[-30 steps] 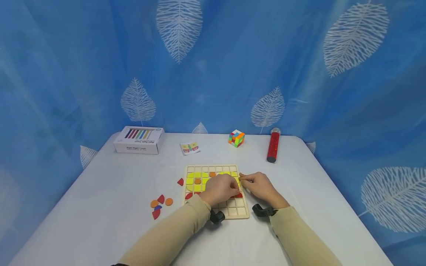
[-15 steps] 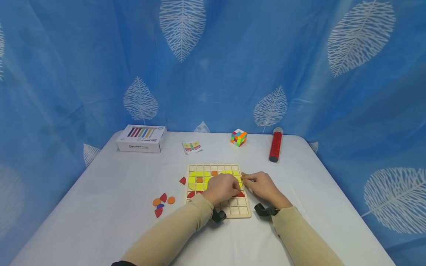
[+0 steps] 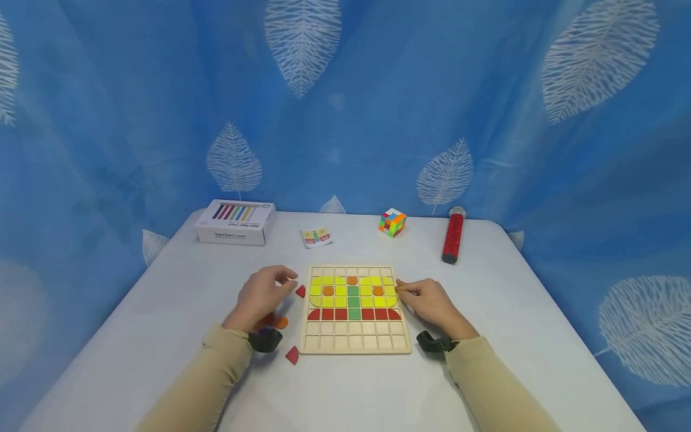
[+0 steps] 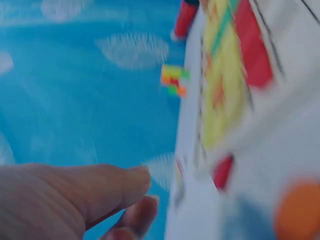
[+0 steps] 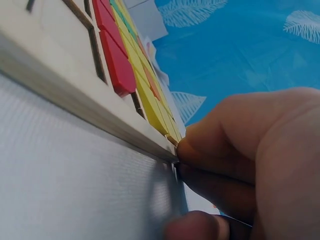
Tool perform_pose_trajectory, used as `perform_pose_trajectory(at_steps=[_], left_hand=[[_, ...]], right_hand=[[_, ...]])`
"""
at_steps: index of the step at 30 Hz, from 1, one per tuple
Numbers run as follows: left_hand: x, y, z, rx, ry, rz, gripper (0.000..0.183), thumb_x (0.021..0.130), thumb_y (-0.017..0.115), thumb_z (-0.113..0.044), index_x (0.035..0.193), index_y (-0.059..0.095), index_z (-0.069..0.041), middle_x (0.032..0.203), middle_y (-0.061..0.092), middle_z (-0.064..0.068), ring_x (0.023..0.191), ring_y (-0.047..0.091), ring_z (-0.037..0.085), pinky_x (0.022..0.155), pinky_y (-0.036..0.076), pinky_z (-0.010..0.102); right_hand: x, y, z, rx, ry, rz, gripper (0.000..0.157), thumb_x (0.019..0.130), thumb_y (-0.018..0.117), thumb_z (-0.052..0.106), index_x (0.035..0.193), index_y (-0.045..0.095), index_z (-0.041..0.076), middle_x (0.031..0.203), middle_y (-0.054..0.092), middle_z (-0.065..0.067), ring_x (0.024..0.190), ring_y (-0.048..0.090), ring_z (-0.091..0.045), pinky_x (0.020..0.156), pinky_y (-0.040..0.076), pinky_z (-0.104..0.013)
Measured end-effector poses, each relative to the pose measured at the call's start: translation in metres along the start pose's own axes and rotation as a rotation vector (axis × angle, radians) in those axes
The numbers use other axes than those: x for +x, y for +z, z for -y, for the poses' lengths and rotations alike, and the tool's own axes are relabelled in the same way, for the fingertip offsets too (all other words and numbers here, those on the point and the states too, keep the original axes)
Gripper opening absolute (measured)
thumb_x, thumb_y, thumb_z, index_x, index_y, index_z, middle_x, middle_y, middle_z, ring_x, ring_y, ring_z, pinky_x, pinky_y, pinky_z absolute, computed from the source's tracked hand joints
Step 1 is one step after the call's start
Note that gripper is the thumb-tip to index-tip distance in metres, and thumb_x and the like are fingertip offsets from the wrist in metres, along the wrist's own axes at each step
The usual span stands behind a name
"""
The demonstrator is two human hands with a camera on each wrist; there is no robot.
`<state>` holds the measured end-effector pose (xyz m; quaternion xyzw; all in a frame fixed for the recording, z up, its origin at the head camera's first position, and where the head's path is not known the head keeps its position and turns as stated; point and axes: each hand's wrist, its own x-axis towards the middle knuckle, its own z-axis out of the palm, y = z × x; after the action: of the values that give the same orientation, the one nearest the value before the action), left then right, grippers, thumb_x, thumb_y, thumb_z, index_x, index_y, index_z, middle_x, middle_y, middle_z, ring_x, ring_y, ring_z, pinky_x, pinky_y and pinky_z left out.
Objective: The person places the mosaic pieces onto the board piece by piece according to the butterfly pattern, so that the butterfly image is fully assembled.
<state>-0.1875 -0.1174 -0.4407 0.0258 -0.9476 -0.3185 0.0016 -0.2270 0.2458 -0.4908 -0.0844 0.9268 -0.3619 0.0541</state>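
Note:
A wooden grid board lies on the table. It bears yellow tiles, a row of red tiles, a green centre column and several orange discs. My right hand pinches the board's right edge, thumb and finger at the rim in the right wrist view. Left of the board my left hand hovers with relaxed fingers and nothing between thumb and forefinger. Below its fingertips lies a loose red piece. The hand partly covers an orange disc and other loose pieces.
Another red piece lies by the board's lower left corner. Towards the back stand a white box, a butterfly pattern card, a puzzle cube and a red glittery tube. A blue leaf-print curtain surrounds the table.
My left hand has lifted off the board's right side and swung left over the loose pieces, uncovering the green column and red row. My right hand stays at the board's edge.

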Motion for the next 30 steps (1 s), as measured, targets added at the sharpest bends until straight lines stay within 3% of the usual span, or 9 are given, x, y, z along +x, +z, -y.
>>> perform_pose_trajectory(at_steps=[2,5,8,11,18,24,30], left_hand=[[0.0,0.0,0.013,0.006,-0.011,0.037,0.036,0.096,0.073,-0.028,0.131,0.069,-0.019,0.124,0.068,0.007,0.1,0.06,0.025,0.091,0.054,0.045],[0.002,0.007,0.023,0.041,0.034,0.098,0.046,0.096,0.074,-0.026,0.14,0.064,-0.018,0.129,0.065,0.008,0.104,0.06,0.025,0.095,0.055,0.046],[0.004,0.014,0.024,0.096,0.081,0.123,0.049,0.094,0.076,-0.024,0.141,0.064,-0.017,0.125,0.064,0.007,0.102,0.06,0.022,0.095,0.055,0.044],[0.009,0.019,0.024,0.147,0.124,0.118,0.048,0.093,0.077,-0.024,0.139,0.066,-0.016,0.119,0.064,0.005,0.096,0.058,0.019,0.09,0.055,0.04],[0.019,0.023,0.025,0.207,0.131,0.108,0.045,0.091,0.08,-0.03,0.133,0.07,-0.02,0.115,0.064,0.001,0.092,0.057,0.018,0.082,0.052,0.034],[0.014,0.023,0.031,0.097,0.049,0.075,0.03,0.086,0.084,-0.031,0.112,0.072,-0.023,0.105,0.068,-0.003,0.089,0.058,0.019,0.079,0.051,0.036],[0.001,0.009,0.032,-0.066,-0.014,0.084,0.019,0.088,0.083,-0.027,0.099,0.069,-0.021,0.093,0.065,0.003,0.065,0.06,0.021,0.059,0.052,0.031]], right_hand=[[-0.001,-0.002,-0.001,-0.008,0.001,-0.016,0.033,0.098,0.065,0.029,0.126,0.074,0.014,0.138,0.066,0.0,0.128,0.062,-0.03,0.094,0.05,-0.043],[-0.002,-0.002,-0.002,-0.002,-0.003,-0.01,0.033,0.099,0.065,0.029,0.126,0.074,0.013,0.139,0.066,0.0,0.138,0.054,-0.036,0.108,0.045,-0.054],[-0.001,0.0,-0.002,0.0,-0.001,0.004,0.034,0.099,0.064,0.03,0.127,0.074,0.014,0.14,0.065,0.0,0.139,0.053,-0.036,0.106,0.046,-0.053],[-0.001,0.002,0.0,0.0,0.009,-0.001,0.033,0.099,0.065,0.03,0.126,0.074,0.014,0.139,0.066,0.001,0.138,0.053,-0.036,0.097,0.047,-0.044],[0.001,0.002,-0.001,-0.012,0.013,-0.009,0.032,0.099,0.065,0.03,0.125,0.075,0.015,0.138,0.066,0.002,0.138,0.054,-0.034,0.09,0.045,-0.04],[0.001,0.002,-0.001,-0.009,0.01,0.001,0.032,0.098,0.066,0.03,0.126,0.075,0.015,0.139,0.066,0.002,0.137,0.056,-0.033,0.086,0.043,-0.038],[0.001,0.0,0.0,-0.006,0.012,0.006,0.033,0.098,0.066,0.029,0.127,0.074,0.014,0.139,0.066,0.001,0.133,0.059,-0.031,0.076,0.041,-0.035]])
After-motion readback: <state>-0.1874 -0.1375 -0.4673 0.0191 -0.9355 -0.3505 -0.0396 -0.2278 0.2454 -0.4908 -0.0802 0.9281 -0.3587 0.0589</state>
